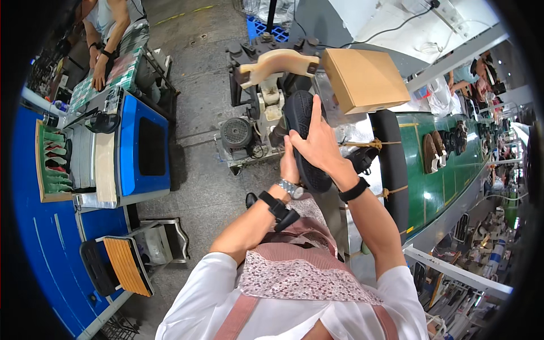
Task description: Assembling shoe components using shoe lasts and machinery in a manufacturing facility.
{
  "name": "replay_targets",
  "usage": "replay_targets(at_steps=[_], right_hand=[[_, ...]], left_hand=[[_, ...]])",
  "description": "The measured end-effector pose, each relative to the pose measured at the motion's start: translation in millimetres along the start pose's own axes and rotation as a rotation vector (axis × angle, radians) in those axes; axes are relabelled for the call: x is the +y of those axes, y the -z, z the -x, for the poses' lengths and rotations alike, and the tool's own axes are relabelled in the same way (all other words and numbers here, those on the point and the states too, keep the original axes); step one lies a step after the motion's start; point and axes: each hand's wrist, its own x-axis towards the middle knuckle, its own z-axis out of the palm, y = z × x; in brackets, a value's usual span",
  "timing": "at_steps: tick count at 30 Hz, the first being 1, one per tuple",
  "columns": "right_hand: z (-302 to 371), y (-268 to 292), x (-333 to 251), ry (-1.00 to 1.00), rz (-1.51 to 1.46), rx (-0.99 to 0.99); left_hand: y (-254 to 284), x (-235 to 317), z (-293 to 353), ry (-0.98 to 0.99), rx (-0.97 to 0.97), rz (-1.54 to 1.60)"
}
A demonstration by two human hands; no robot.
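Both my hands grip one black shoe (299,116), its dark patterned sole turned up toward me. My right hand (320,143) lies along its right side, with the index finger stretched along the sole. From the lower left my left hand (289,164) holds the shoe's other side, most of its fingers hidden beneath. The shoe is just in front of a machine (271,93) that carries a curved beige pad (279,63). Another black shoe (362,158) sits to the right, beside my right wrist.
A cardboard box (365,79) stands beyond my right hand. A motor (236,132) juts out left of the machine. Brown and black shoes (433,152) line a green conveyor (419,195) at right. On the left are a blue machine (144,144), a chair (127,265) and a seated person (116,34).
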Motion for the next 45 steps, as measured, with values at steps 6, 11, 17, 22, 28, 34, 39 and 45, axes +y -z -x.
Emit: replay_targets(at_steps=[6, 11, 17, 22, 28, 34, 39, 45], right_hand=[[6, 11, -17, 0.117, 0.110, 0.034], [12, 12, -38, -0.035, 0.231, -0.034], [21, 5, -21, -0.004, 0.218, -0.005], [30, -1, -15, 0.087, 0.122, 0.092], [48, -1, -31, 0.151, 0.092, 0.206], [89, 2, -42, 0.026, 0.073, 0.211], [114, -10, -28, -0.512, -0.976, 0.395], [21, -74, -4, -0.617, -2.017, -0.149]], left_hand=[[19, -46, -30, 0.166, -0.051, 0.241], [2, -9, 16, 0.258, -0.251, 0.286], [-10, 14, 11, 0.235, -0.142, 0.214], [8, -21, -33, 0.015, -0.216, 0.229], [-1, -9, -2, -0.007, -0.219, 0.222], [47, -35, 1, 0.145, -0.182, -0.038], [67, 50, 93, 0.248, -0.137, -0.194], [158, 91, 136, 0.092, -0.089, -0.981]])
